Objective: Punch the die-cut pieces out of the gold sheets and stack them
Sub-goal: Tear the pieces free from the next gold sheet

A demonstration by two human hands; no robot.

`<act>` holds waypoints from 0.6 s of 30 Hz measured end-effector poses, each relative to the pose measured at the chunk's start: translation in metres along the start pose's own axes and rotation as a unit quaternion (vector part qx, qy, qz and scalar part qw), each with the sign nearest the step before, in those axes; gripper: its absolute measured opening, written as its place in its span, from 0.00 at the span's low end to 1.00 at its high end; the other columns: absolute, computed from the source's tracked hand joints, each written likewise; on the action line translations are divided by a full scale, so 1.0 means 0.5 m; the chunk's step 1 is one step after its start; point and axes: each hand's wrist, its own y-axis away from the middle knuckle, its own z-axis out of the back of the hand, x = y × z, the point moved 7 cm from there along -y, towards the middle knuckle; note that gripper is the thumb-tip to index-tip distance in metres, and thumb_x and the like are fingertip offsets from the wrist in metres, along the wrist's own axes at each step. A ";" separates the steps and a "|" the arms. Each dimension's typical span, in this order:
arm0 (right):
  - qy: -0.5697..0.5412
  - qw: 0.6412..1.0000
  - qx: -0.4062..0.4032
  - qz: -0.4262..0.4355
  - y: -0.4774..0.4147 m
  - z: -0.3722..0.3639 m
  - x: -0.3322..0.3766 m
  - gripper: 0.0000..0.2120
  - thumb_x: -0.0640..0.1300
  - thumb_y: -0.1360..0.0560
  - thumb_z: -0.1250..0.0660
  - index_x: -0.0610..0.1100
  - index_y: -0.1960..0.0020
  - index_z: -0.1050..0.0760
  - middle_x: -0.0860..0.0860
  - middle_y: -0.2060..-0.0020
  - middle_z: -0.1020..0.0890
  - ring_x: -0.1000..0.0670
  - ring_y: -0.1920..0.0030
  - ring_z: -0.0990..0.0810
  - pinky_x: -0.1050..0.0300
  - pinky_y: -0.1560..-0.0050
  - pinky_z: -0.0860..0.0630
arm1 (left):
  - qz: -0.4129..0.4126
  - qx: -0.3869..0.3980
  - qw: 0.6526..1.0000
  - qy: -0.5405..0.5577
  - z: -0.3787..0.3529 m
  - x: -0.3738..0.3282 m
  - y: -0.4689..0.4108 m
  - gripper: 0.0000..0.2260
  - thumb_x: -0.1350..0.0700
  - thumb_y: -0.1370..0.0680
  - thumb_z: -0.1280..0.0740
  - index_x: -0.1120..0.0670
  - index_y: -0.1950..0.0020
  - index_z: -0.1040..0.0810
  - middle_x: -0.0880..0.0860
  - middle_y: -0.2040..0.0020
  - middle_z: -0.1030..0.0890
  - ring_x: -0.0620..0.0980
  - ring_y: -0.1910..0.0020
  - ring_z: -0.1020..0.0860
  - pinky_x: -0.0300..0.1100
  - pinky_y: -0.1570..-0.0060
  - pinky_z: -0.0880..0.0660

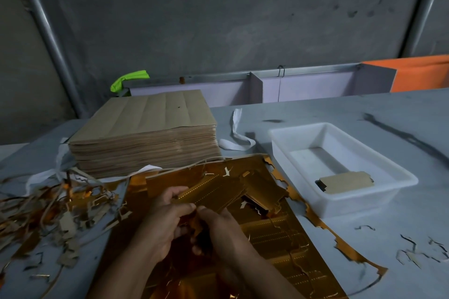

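Note:
A gold die-cut sheet [289,233] lies flat on the table in front of me, its edges torn. On its far part rest loose gold pieces [257,189]. My left hand [165,218] grips one gold piece [204,193] by its near end, thumb on top. My right hand [221,230] meets the left at that same end, its fingers curled and pinching the gold material there. A white plastic tray [398,177] to the right holds a small stack of punched pieces [345,183], brown side up.
A tall stack of brown-backed sheets [145,133] stands at the back left. Torn gold and brown scrap strips [56,209] pile up on the left; smaller scraps [418,250] dot the grey table at right. A white strap [237,138] lies behind the tray.

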 end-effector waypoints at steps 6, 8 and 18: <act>-0.063 0.996 -0.067 0.021 -0.011 0.048 0.008 0.19 0.58 0.21 0.37 0.49 0.35 0.28 0.42 0.45 0.18 0.44 0.52 0.20 0.54 0.60 0.25 | -0.006 0.028 0.999 -0.034 0.004 -0.008 0.006 0.20 0.66 0.25 0.32 0.44 0.41 0.22 0.54 0.40 0.25 0.57 0.45 0.23 0.50 0.55 0.22; -0.092 0.991 -0.090 0.034 -0.010 0.070 0.019 0.21 0.58 0.21 0.39 0.46 0.34 0.28 0.42 0.52 0.19 0.46 0.59 0.22 0.53 0.59 0.26 | -0.011 0.032 0.998 -0.044 0.003 -0.012 0.007 0.21 0.66 0.26 0.31 0.43 0.41 0.22 0.55 0.40 0.26 0.58 0.45 0.24 0.50 0.54 0.22; -0.084 0.992 -0.077 0.050 -0.014 0.090 0.022 0.13 0.48 0.21 0.36 0.48 0.37 0.27 0.44 0.50 0.17 0.47 0.59 0.18 0.53 0.60 0.21 | -0.013 0.022 0.999 -0.039 -0.025 -0.006 0.005 0.22 0.67 0.24 0.34 0.41 0.40 0.23 0.51 0.39 0.26 0.56 0.43 0.24 0.60 0.41 0.24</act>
